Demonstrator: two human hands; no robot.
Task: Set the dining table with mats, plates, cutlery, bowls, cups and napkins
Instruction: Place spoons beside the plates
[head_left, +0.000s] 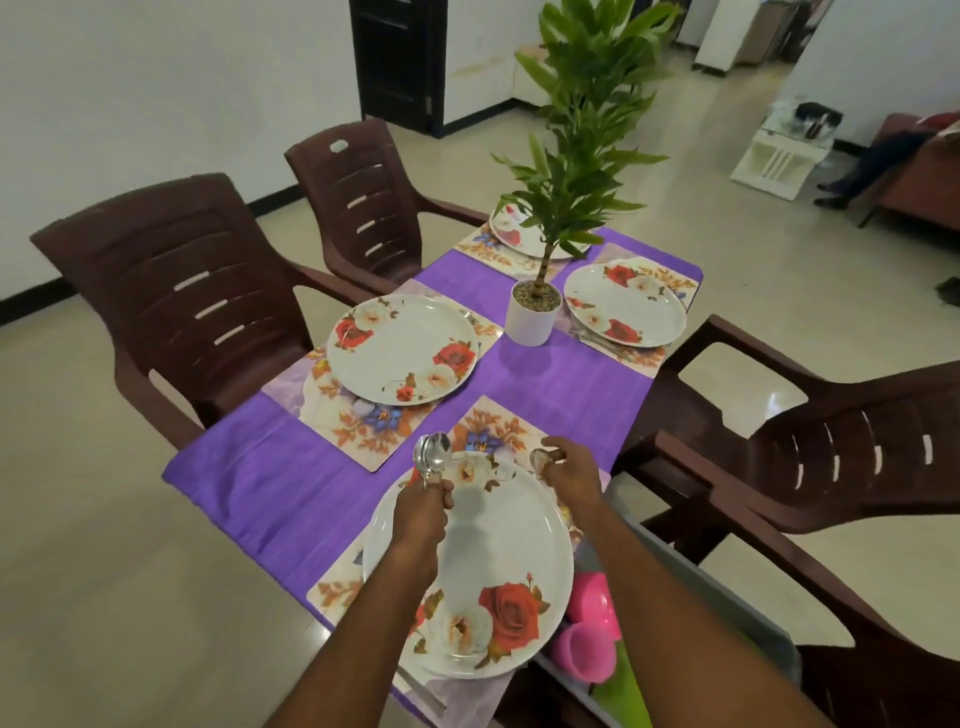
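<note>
A purple cloth (291, 483) covers the table, with several floral mats, each under a white rose-patterned plate. Over the nearest plate (493, 566), my left hand (422, 506) grips a bunch of steel spoons (432, 455), bowls pointing up. My right hand (569, 475) holds one spoon (537, 460) above that plate's far right edge. Another plate (402, 349) lies at the left, one (623, 304) at the right with cutlery (589, 335) beside it, and one (524, 231) at the far end behind the plant.
A potted plant in a white pot (532, 314) stands mid-table. Brown plastic chairs (176, 296) surround the table. At the near right, a grey bin (769, 623) holds pink bowls (589, 629) and something green. A person's legs show by a sofa at far right.
</note>
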